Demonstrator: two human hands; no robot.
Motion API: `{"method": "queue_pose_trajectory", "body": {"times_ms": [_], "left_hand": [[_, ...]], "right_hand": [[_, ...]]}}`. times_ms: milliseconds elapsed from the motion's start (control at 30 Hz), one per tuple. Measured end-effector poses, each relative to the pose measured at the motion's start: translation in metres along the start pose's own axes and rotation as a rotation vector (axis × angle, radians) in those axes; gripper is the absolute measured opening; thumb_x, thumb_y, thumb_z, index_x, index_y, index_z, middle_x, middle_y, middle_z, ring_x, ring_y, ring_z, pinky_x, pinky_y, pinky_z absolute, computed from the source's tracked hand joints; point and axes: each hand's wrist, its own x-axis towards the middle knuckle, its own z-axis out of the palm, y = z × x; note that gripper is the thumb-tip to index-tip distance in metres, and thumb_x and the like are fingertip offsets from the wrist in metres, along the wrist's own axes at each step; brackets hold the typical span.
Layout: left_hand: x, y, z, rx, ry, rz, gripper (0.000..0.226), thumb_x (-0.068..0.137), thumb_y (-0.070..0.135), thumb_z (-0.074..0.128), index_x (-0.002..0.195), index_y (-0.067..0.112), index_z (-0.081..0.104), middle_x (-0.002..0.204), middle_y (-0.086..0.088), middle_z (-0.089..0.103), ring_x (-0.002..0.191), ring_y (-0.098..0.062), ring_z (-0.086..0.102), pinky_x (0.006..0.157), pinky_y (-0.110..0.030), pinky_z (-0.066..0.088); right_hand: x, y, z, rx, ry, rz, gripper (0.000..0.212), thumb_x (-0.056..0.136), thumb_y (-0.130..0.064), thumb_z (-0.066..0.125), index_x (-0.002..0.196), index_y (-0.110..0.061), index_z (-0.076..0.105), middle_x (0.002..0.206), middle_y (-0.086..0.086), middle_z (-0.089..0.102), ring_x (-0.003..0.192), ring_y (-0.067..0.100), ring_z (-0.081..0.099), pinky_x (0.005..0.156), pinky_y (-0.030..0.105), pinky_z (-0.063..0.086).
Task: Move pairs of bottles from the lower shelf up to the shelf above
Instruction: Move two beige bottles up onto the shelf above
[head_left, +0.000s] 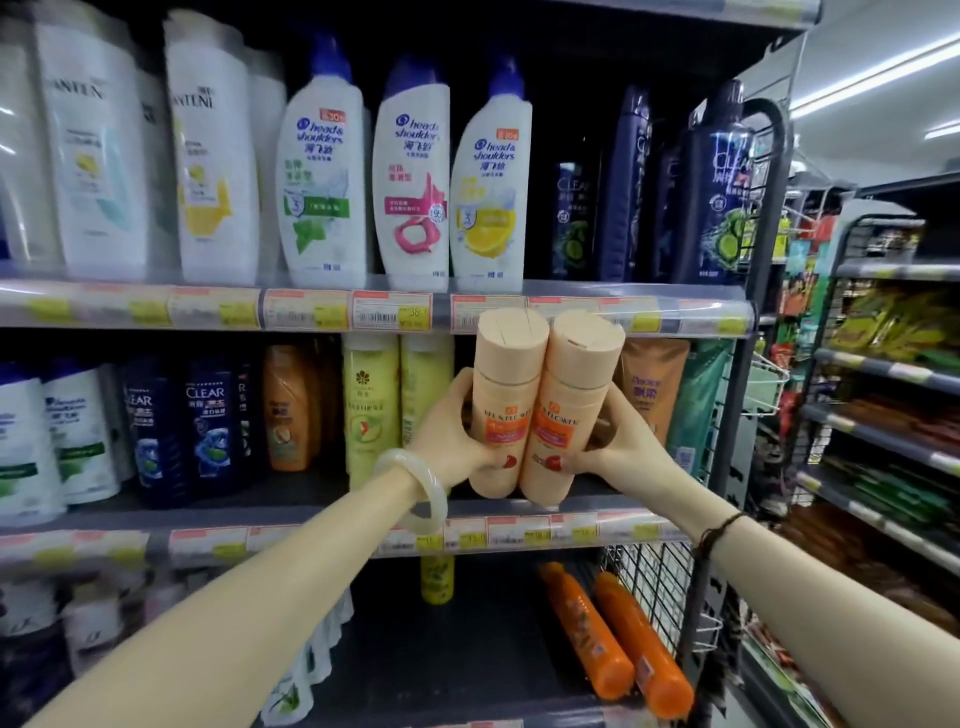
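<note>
Two peach-coloured bottles with orange labels are held side by side in front of the middle shelf. My left hand (451, 435) grips the left peach bottle (505, 395). My right hand (618, 448) grips the right peach bottle (569, 402). The two bottles touch each other, and their caps reach up to the price strip of the upper shelf (675, 312). Their bases hang just above the edge of the middle shelf (311, 535). On the upper shelf a dark gap (576, 145) lies between the white Head & Shoulders bottles (410, 176) and the dark blue Clear bottles (719, 192).
Pantene bottles (93, 156) fill the upper shelf's left. The middle shelf holds Clear bottles (208, 426), orange bottles and yellow-green bottles (370, 410). Two orange bottles (618, 634) lie on the bottom shelf. A wire end panel (763, 260) bounds the shelves at right, with another rack beyond.
</note>
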Motion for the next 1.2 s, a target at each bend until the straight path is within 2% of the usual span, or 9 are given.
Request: {"method": "queue_pose_trajectory", "body": {"times_ms": [67, 233, 367, 500, 600, 767, 900, 1067, 1200], "left_hand": [[0.001, -0.004, 0.004, 0.012, 0.015, 0.002, 0.062, 0.065, 0.004, 0.08, 0.112, 0.026, 0.047, 0.099, 0.018, 0.06, 0.091, 0.009, 0.055, 0.072, -0.011, 0.044], [0.011, -0.005, 0.016, 0.055, 0.029, 0.008, 0.065, 0.065, 0.008, 0.081, 0.12, 0.021, 0.047, 0.102, 0.013, 0.06, 0.093, -0.003, 0.056, 0.072, -0.01, 0.043], [0.017, -0.007, 0.027, 0.092, 0.008, -0.01, 0.066, 0.068, 0.013, 0.08, 0.124, 0.02, 0.047, 0.107, 0.008, 0.059, 0.098, -0.01, 0.056, 0.081, -0.022, 0.045], [0.027, -0.007, 0.031, 0.141, -0.026, -0.032, 0.071, 0.067, 0.011, 0.079, 0.13, 0.019, 0.046, 0.116, 0.001, 0.062, 0.105, -0.015, 0.058, 0.087, -0.025, 0.045], [0.032, -0.007, 0.035, 0.188, -0.037, -0.052, 0.07, 0.066, 0.009, 0.078, 0.128, 0.019, 0.048, 0.119, -0.004, 0.064, 0.11, -0.02, 0.06, 0.087, -0.026, 0.045], [0.039, -0.003, 0.044, 0.241, -0.039, -0.079, 0.073, 0.065, 0.007, 0.078, 0.131, 0.017, 0.049, 0.124, -0.006, 0.063, 0.116, -0.022, 0.057, 0.088, -0.026, 0.043], [0.046, -0.003, 0.049, 0.306, -0.044, -0.098, 0.072, 0.064, 0.008, 0.078, 0.129, 0.019, 0.05, 0.124, -0.006, 0.063, 0.116, -0.024, 0.059, 0.091, -0.03, 0.047], [0.055, 0.002, 0.056, 0.31, -0.045, -0.143, 0.073, 0.068, 0.002, 0.075, 0.134, 0.017, 0.047, 0.131, -0.008, 0.058, 0.121, -0.027, 0.054, 0.092, -0.03, 0.043], [0.063, 0.001, 0.055, 0.322, -0.036, -0.193, 0.083, 0.067, 0.003, 0.077, 0.14, 0.017, 0.041, 0.139, -0.008, 0.051, 0.126, -0.027, 0.05, 0.101, -0.035, 0.041]], "right_hand": [[0.002, 0.006, 0.001, 0.029, 0.025, -0.002, 0.065, 0.068, 0.017, 0.072, 0.114, -0.022, 0.048, 0.114, 0.005, 0.064, 0.105, 0.012, 0.062, 0.086, 0.028, 0.057], [0.006, 0.018, -0.003, 0.111, 0.099, 0.013, 0.068, 0.07, 0.018, 0.071, 0.123, -0.016, 0.045, 0.113, 0.002, 0.063, 0.102, 0.01, 0.062, 0.081, 0.017, 0.057], [0.005, 0.037, -0.003, 0.152, 0.168, 0.053, 0.07, 0.07, 0.016, 0.072, 0.128, -0.013, 0.044, 0.114, 0.003, 0.065, 0.105, 0.012, 0.064, 0.085, 0.026, 0.058], [0.009, 0.046, -0.005, 0.177, 0.205, 0.068, 0.072, 0.071, 0.013, 0.074, 0.132, -0.009, 0.043, 0.121, 0.01, 0.064, 0.11, 0.018, 0.063, 0.083, 0.025, 0.059], [0.007, 0.049, -0.007, 0.235, 0.237, 0.097, 0.069, 0.072, 0.013, 0.073, 0.131, -0.007, 0.042, 0.121, 0.013, 0.063, 0.109, 0.02, 0.063, 0.082, 0.03, 0.059], [0.006, 0.057, -0.012, 0.258, 0.319, 0.132, 0.067, 0.069, 0.01, 0.076, 0.126, -0.008, 0.046, 0.116, 0.012, 0.066, 0.11, 0.027, 0.063, 0.095, 0.048, 0.052], [0.007, 0.065, -0.012, 0.318, 0.356, 0.171, 0.068, 0.068, 0.01, 0.076, 0.125, -0.011, 0.046, 0.116, 0.013, 0.066, 0.111, 0.029, 0.063, 0.097, 0.054, 0.05], [0.008, 0.069, -0.016, 0.404, 0.372, 0.204, 0.064, 0.071, 0.012, 0.072, 0.125, -0.011, 0.046, 0.118, 0.017, 0.064, 0.113, 0.032, 0.062, 0.094, 0.053, 0.051], [0.014, 0.066, -0.016, 0.441, 0.377, 0.247, 0.056, 0.076, 0.011, 0.069, 0.122, -0.012, 0.047, 0.117, 0.014, 0.065, 0.11, 0.028, 0.062, 0.078, 0.038, 0.055]]}}
